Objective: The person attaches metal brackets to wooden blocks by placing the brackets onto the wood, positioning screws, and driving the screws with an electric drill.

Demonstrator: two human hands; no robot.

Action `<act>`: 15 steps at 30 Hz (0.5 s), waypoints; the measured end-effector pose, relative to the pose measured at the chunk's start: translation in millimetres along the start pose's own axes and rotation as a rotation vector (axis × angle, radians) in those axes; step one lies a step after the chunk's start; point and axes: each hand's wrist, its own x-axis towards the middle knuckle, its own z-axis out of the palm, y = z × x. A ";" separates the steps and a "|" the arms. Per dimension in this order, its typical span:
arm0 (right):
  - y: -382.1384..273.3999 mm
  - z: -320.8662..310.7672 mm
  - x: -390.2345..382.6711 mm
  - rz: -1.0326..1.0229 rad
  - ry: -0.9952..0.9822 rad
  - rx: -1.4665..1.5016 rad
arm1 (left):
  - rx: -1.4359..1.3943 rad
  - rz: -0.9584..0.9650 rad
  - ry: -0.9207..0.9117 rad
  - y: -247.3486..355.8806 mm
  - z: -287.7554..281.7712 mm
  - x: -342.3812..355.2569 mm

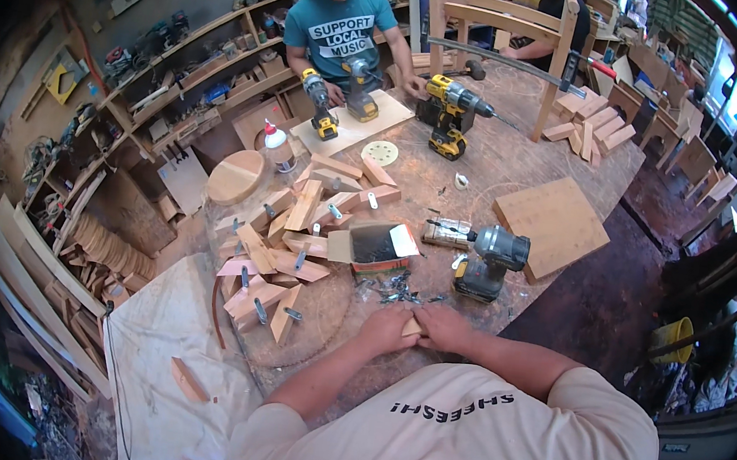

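My left hand (386,328) and my right hand (445,329) meet at the near side of the round wooden table. Both are closed on a small light wood block (412,327), of which only a little shows between the fingers. Just beyond them lies a heap of small dark metal pieces (398,287), too small to name surely. An open cardboard box (382,267) stands behind the heap. Ahead of my right hand rests a dark cordless drill (493,259). Several cut wood blocks (281,252), some with metal fittings on them, are piled on the left.
A square wood board (553,227) lies right. Two drills sit on a pale board (378,123), and a yellow drill (454,113) stands nearby. A glue bottle (279,149) stands beyond the pile. A person (340,34) stands across the table; a clamped wood frame (507,24) is behind.
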 end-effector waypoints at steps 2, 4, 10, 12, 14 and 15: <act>1.1 5.6 -0.2 -0.015 0.009 -0.016 | -0.011 -0.032 -0.044 3.7 -2.8 -1.1; 0.3 8.9 -1.8 -0.033 0.017 -0.030 | 0.002 -0.076 -0.081 4.9 -4.1 -2.6; -2.6 -0.9 0.9 -0.093 0.056 -0.107 | 0.019 -0.144 -0.088 11.0 -11.6 -4.8; -4.0 -6.2 2.9 -0.068 0.045 -0.139 | 0.025 -0.117 -0.021 12.9 -19.7 -4.0; -1.3 6.2 -1.5 -0.073 0.062 -0.129 | 0.043 -0.064 0.022 8.8 -9.9 -8.7; 0.2 12.4 -3.2 -0.078 0.087 -0.125 | 0.038 -0.069 0.019 4.0 -0.5 -10.8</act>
